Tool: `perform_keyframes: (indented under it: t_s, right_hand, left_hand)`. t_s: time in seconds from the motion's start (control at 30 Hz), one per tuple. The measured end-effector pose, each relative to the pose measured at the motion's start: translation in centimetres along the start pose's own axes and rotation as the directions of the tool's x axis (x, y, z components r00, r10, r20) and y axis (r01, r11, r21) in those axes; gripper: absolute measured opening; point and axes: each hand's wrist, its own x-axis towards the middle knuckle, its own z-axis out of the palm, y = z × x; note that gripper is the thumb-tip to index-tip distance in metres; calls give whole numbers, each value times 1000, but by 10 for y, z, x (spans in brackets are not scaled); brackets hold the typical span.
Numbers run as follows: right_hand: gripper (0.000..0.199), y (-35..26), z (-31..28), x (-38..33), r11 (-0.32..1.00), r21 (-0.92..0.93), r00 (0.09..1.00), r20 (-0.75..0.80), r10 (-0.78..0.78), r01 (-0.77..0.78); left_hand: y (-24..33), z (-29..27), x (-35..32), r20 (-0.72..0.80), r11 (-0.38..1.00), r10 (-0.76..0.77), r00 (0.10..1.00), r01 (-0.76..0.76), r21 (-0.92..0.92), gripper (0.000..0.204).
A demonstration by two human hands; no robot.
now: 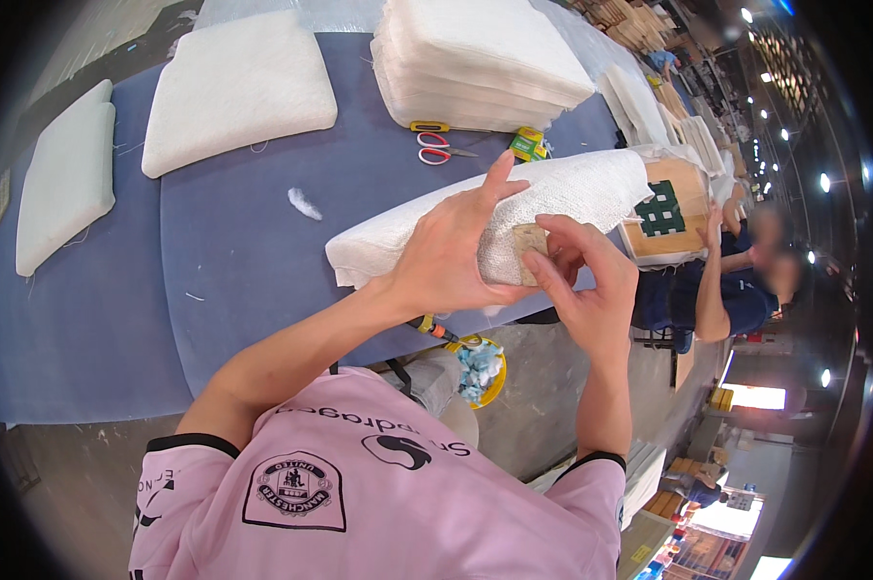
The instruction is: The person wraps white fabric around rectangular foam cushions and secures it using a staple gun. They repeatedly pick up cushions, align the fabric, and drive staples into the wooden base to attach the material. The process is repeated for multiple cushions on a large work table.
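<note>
A white fabric-covered cushion (591, 188) lies tilted at the table's near edge, in front of me. My left hand (441, 251) rests against it with the fingers and thumb spread wide. Between the thumb and fingers of my right hand (596, 285) is a small flat beige square piece (528, 239), pinched close to the cushion's surface. What the piece is made of I cannot make out. Just beyond the cushion lie red-and-white-handled scissors (434, 150), a yellow-and-black cutter (429, 127) and a small green-and-yellow box (529, 145).
A stack of white pads (480, 63) stands at the back of the blue table (243, 222); two more white cushions (243, 87) lie left. Below the edge are an orange-handled tool (441, 331) and a yellow bucket (500, 385) of scraps. At right, a co-worker's hand (714, 232) touches a wooden frame (687, 179).
</note>
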Motion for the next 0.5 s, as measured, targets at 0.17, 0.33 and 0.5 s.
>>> perform_keyframes:
  t_s: [0.17, 0.33, 0.5]
  right_hand:
    - [39, -5, -2, 0, 1000, -21, 1000, 20, 17, -16]
    - [41, -8, -1, 0, 1000, 14, 999, 45, 23, -24]
    - [41, -9, -2, 0, 994, -105, 999, 45, 30, -25]
  left_hand:
    - [3, 0, -1, 10, 1000, -13, 1000, 13, -4, 138]
    - [3, 0, -2, 7, 1000, -23, 1000, 23, -2, 139]
    - [6, -1, -2, 25, 1000, -28, 999, 28, -8, 138]
